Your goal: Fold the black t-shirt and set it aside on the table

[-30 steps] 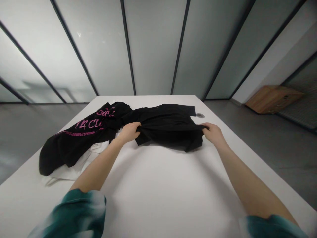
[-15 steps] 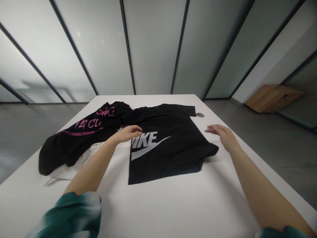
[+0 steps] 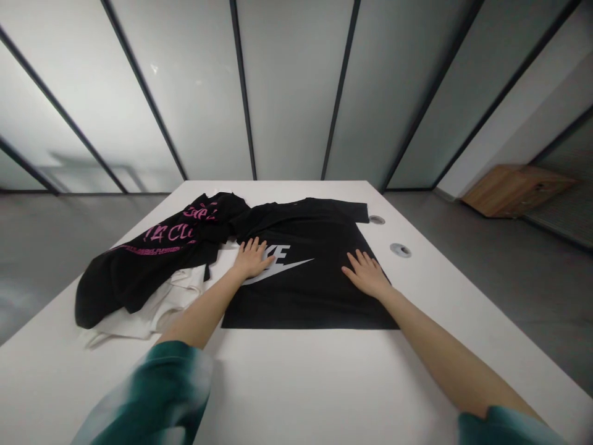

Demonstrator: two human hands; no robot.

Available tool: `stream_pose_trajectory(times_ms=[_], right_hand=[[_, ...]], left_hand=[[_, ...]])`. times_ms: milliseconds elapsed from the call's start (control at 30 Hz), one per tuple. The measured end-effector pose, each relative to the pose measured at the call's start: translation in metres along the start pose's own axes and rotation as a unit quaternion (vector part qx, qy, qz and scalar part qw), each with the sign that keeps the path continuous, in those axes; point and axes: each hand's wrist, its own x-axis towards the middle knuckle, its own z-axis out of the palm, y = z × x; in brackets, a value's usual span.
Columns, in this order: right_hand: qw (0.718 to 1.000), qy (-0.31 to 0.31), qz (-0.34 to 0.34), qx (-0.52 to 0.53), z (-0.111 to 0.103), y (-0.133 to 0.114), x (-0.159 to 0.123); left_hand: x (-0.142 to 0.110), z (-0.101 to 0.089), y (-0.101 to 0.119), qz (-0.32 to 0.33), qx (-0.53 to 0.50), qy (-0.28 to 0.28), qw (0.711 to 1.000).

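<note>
A black T-shirt [image 3: 306,296] with a white NIKE print and swoosh lies spread on the white table [image 3: 333,383], its neck toward the far end and its hem toward me. My left hand [image 3: 252,258] rests flat on the shirt's left side with fingers spread, covering part of the lettering. On the right side of the same shirt, my right hand [image 3: 367,273] also lies palm down, fingers apart. Neither hand grips the cloth.
To the left lies a crumpled black garment with pink lettering [image 3: 152,266], partly over white cloth [image 3: 143,315]. Two round grommets, a far one [image 3: 377,219] and a nearer one [image 3: 401,250], sit along the table's right side. A wooden cabinet [image 3: 514,188] stands on the floor beyond.
Both hands have come down onto the T-shirt, the right one moving inward. The shirt's raised, folded lower right corner now lies flat, and the hem is straight. The nearer grommet has come into view.
</note>
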Motion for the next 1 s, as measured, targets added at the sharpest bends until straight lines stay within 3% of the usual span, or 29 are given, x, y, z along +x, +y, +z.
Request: stream_pose_trajectory(times_ms=[167,300,400,533,633,800,1000], right_hand=[[0.999,-0.014,-0.024,-0.017,-0.007,-0.012,-0.020],[0.998,-0.014,-0.048,-0.038,-0.022,-0.003,-0.031],[0.997,-0.007,-0.060,-0.041,-0.038,0.001,-0.024],[0.996,0.045,-0.078,-0.002,-0.048,-0.005,0.008],[0.993,0.069,-0.093,0.027,-0.037,-0.013,0.034],[0.999,0.017,-0.025,0.026,-0.010,-0.018,0.046],[1.000,0.007,-0.017,0.013,-0.002,-0.019,0.031]], left_hand=[[-0.018,0.000,-0.009,0.013,0.005,-0.004,1.000],[-0.049,0.003,-0.004,0.015,0.015,0.016,1.000],[-0.059,-0.006,0.005,0.021,0.038,0.042,0.998],[-0.039,-0.025,0.020,0.026,0.035,0.097,0.994],[-0.011,-0.024,0.027,0.028,0.007,0.114,0.993],[0.018,-0.004,0.021,-0.009,-0.021,0.027,0.999],[0.009,0.001,0.016,0.007,-0.019,0.018,1.000]])
